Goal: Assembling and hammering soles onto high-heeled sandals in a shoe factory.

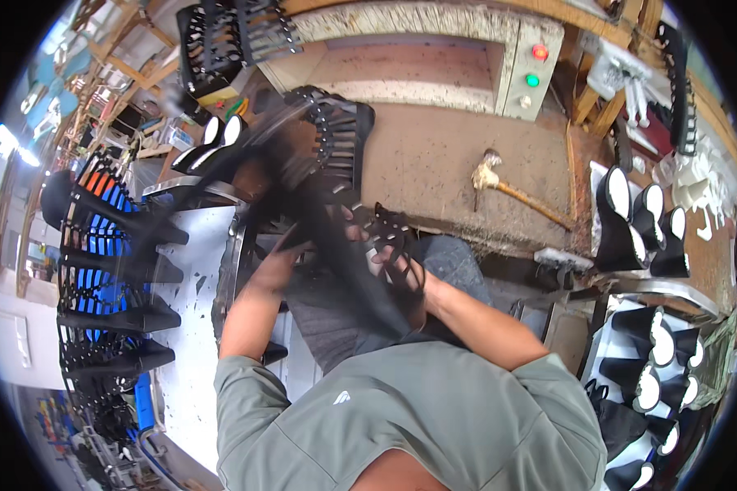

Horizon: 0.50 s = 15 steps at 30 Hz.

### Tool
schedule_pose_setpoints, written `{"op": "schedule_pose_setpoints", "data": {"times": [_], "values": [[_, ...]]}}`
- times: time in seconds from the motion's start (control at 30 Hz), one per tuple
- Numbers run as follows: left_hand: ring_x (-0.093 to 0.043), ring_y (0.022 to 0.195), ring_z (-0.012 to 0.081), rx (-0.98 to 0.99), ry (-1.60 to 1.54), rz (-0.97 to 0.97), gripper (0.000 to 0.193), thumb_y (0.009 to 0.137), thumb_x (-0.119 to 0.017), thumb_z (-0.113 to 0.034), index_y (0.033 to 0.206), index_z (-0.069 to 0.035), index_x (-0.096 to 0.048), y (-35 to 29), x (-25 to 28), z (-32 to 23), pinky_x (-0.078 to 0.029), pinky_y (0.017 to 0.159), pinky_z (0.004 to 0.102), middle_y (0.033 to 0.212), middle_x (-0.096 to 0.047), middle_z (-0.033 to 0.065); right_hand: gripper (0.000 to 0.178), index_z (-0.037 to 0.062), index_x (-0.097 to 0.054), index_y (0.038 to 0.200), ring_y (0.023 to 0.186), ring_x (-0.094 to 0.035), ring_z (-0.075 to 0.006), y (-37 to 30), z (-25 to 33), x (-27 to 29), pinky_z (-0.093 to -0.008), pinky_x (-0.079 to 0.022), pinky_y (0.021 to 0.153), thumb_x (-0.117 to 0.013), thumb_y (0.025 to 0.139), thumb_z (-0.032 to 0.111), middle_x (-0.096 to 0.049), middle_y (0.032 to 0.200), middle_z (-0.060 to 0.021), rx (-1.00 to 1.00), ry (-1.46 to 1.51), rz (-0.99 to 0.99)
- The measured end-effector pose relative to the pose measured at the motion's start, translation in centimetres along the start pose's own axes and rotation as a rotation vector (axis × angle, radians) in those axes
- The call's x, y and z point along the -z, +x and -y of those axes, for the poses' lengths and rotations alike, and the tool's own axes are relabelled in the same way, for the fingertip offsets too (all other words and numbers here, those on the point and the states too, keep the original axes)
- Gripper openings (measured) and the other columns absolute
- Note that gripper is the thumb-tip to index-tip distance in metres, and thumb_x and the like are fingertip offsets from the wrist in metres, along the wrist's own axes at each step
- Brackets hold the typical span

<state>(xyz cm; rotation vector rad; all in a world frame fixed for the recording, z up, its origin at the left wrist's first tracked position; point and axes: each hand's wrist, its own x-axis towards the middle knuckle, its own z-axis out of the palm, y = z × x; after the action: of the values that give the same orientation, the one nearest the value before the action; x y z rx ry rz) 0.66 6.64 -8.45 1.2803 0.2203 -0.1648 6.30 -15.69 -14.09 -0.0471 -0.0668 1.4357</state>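
A black strappy sandal (399, 225) with pale studs is in front of my body, and my right hand (385, 255) has its fingers closed around its straps. A dark, elongated shape (336, 254), badly smeared by motion, crosses the middle and covers part of both hands. My left hand (291, 245) sits behind this blur at the left; its fingers are too smeared to read. Just beyond, black strappy shoe uppers (348, 139) lie on the brown bench (434, 164). A hammer (487, 174) with a wooden handle rests on that bench, to the right of my hands.
A whitish box-shaped machine (516, 74) with red and green buttons stands at the back. Black wedge soles (618, 200) with white faces stand at the right, more below them. On the left, a rack of black strappy shoes (119, 270) borders a white surface (192, 327).
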Motion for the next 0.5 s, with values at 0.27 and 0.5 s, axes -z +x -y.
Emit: {"op": "schedule_pose_setpoints", "data": {"times": [0.27,0.5], "values": [[-0.067,0.078,0.0289,0.007,-0.470,0.325,0.091,0.078,-0.045,-0.078,0.131,-0.005,-0.048,-1.0,-3.1,2.8,-0.056,0.069,0.0437,0.116,-0.062,0.0163,0.054,-0.0065,-0.047,0.128,0.101,-0.060,-0.0323,-2.2,-1.0,-5.8,-0.0373,-0.051,0.088,-0.056,0.092,0.034,-0.058,0.115,-0.0210,-0.004,-0.203,0.141],[-0.063,0.101,0.0179,0.071,-0.405,0.144,0.055,0.092,-0.054,-0.042,0.128,-0.001,-0.052,-4.0,-4.5,2.5,-0.052,0.087,0.0323,0.115,-0.064,0.0099,0.057,-0.0019,-0.045,0.132,0.112,-0.056,-0.0289,-8.6,5.6,-3.3,-0.0383,-0.045,0.097,-0.068,0.085,0.019,-0.057,0.121,-0.0171,-0.116,-1.741,-0.265]]}}
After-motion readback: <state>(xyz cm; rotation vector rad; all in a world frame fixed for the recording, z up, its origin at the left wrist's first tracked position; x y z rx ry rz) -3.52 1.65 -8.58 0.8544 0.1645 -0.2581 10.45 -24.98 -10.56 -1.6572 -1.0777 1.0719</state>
